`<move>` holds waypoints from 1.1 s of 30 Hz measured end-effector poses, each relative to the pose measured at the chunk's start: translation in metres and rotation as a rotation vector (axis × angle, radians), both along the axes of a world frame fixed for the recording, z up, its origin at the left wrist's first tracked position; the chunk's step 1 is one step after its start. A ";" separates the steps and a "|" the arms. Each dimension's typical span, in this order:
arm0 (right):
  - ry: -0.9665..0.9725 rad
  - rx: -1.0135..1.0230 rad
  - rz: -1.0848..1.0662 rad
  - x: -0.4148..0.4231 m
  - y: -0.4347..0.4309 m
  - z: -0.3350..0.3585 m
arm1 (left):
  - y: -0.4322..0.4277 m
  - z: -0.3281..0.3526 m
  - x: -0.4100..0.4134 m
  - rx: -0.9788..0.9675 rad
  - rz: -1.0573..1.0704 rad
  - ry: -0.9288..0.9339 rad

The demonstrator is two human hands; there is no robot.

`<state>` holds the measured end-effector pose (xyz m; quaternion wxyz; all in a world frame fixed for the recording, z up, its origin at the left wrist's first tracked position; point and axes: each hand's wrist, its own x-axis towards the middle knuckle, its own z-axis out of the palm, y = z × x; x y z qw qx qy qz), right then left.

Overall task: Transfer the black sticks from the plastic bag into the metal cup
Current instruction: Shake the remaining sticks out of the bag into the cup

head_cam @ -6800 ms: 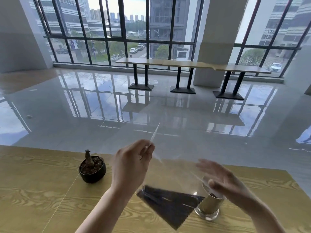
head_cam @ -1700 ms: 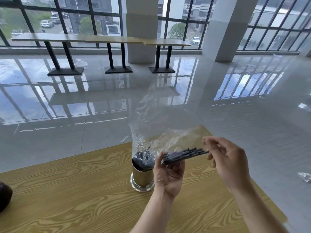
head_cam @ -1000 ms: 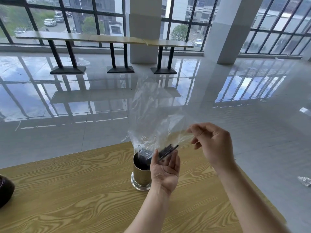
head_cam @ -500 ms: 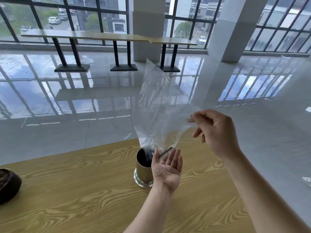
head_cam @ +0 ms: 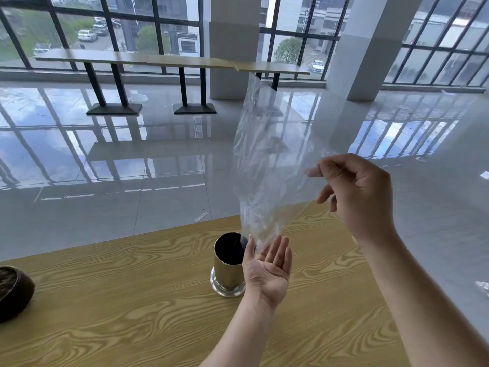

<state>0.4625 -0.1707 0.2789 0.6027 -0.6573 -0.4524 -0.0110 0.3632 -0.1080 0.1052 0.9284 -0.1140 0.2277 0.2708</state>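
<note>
A brass-coloured metal cup [head_cam: 227, 271] stands upright on the wooden table [head_cam: 132, 300]; its inside is dark with black sticks [head_cam: 230, 251]. A clear plastic bag [head_cam: 267, 168] hangs upside down above it, its mouth at the cup's right rim, and looks empty. My right hand [head_cam: 354, 192] pinches the bag's raised edge. My left hand [head_cam: 268, 268] is palm up with straight fingers beside the cup, under the bag's mouth, and holds nothing.
A dark plant pot [head_cam: 13, 292] sits at the table's left edge. The table's far edge [head_cam: 185, 229] runs just behind the cup, with glossy tiled floor beyond. Long tables [head_cam: 172, 62] stand by the windows.
The last black sticks slid off my left palm out of the bag into the cup. My right hand lifted the bag higher, and it now hangs empty.
</note>
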 end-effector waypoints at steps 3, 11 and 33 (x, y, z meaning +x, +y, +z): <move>0.009 0.031 -0.022 0.001 -0.006 0.005 | 0.001 0.007 0.002 0.015 0.003 -0.005; -0.048 0.049 -0.106 0.010 -0.030 0.018 | -0.001 0.023 0.013 0.071 -0.054 0.006; -0.035 0.027 -0.309 0.054 -0.068 0.030 | 0.049 0.090 0.004 0.424 0.098 -0.082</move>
